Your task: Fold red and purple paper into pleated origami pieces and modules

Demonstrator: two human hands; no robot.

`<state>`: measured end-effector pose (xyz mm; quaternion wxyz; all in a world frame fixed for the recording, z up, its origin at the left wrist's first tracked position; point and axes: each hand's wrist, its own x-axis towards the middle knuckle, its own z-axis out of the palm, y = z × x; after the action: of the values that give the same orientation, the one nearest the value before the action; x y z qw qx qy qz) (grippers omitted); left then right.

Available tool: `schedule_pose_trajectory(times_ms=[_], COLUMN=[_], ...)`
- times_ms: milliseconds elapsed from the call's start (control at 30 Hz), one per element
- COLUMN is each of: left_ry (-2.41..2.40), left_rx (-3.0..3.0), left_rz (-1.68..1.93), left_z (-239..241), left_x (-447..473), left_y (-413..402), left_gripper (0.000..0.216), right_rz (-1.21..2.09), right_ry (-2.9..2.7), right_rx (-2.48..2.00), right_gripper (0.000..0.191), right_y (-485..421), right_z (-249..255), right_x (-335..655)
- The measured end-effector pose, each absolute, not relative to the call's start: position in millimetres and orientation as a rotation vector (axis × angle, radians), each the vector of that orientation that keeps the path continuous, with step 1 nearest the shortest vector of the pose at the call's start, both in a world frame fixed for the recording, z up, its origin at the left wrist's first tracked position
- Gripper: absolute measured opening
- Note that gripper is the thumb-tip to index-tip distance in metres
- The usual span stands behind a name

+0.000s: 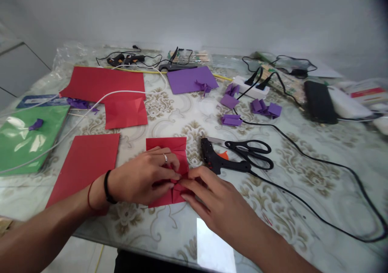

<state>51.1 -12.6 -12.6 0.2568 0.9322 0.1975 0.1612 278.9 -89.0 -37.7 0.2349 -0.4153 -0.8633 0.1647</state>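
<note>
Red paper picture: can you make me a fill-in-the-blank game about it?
The left hand and right hand both touch a folded paper coloured ____. The ring is on the ____ hand. The scissors beside the glue gun have ____ handles. The small folded pieces by the power strip are ____.
Missing words: red, left, black, purple.

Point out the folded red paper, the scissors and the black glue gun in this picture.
folded red paper (166,144), head view, on its uncovered top part.
scissors (239,147), head view, on the pivot where the blades meet the handles.
black glue gun (212,156), head view, on its body.
</note>
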Motion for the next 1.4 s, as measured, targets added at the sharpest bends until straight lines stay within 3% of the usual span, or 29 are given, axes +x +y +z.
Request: schedule_pose_trajectory(times_ms=[267, 567, 833, 1400], left_ry=[0.469, 0.718, 0.945, 0.485], left_rx=[2.495, 2.500, 2.296, 2.273], left_rz=[0.618, 0.636, 0.643, 0.676], left_z=[-18, -17, -15, -24], left_x=[49, 51, 51, 45], left_y=[-11, -14, -18, -12], left_gripper=[0.017, 0.014, 0.011, 0.052], right_rz=[0.478, 0.685, 0.795, 0.842], right_ry=[-2.164, -2.095, -2.029, -2.115], right_rx=[-1.172, -1.296, -1.296, -1.279], right_gripper=[0.012, 0.036, 0.041, 0.035], right_y=[-91, -90, -89, -86], right_z=[-31, -28, -27, -23], right_x=[285, 287, 288, 293])
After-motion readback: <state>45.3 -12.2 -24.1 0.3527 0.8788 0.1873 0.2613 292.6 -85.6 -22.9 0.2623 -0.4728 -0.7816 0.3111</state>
